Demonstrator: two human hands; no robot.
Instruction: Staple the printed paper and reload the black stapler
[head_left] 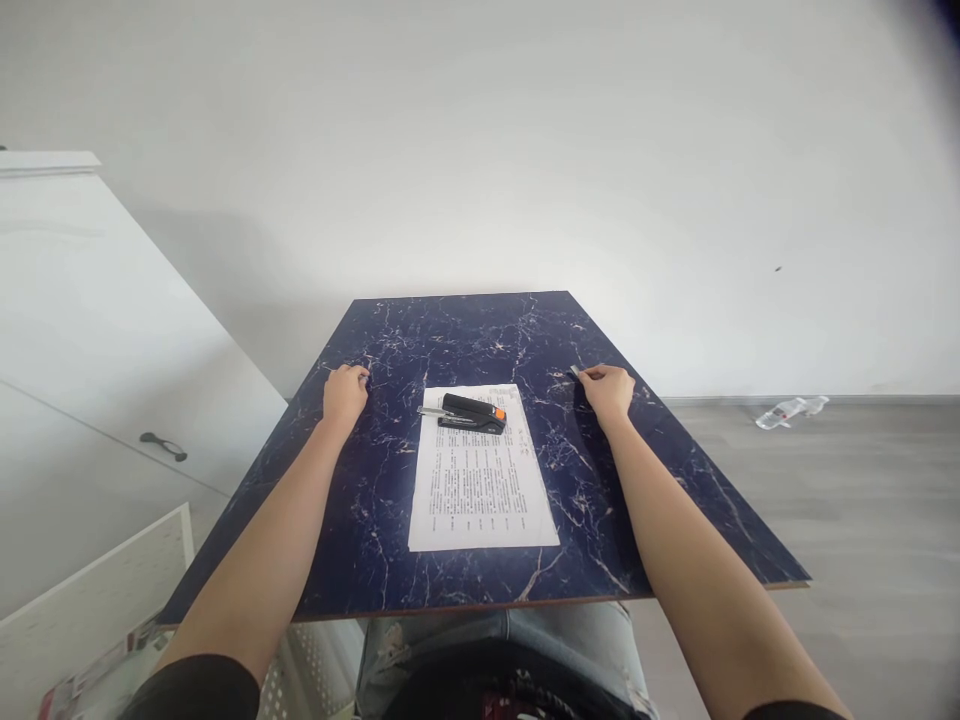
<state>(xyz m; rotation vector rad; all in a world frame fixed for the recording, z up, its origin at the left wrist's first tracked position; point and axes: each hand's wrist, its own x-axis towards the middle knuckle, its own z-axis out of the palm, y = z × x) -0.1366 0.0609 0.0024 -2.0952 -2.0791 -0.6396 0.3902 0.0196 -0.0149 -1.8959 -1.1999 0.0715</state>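
While the right hand (610,389) pinches a strip (574,370) and the left hand (345,396) curls, hold unclear, the stapler (471,408) lies nine-to-three o'clock between.

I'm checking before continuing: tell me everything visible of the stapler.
The stapler is black, apparently plastic, with an orange patch at its right end and a silvery, metal-looking strip jutting past its left end. Its black arms stand apart toward the left. It lies crosswise on the upper part of the printed paper; neither left hand nor right hand touches it.
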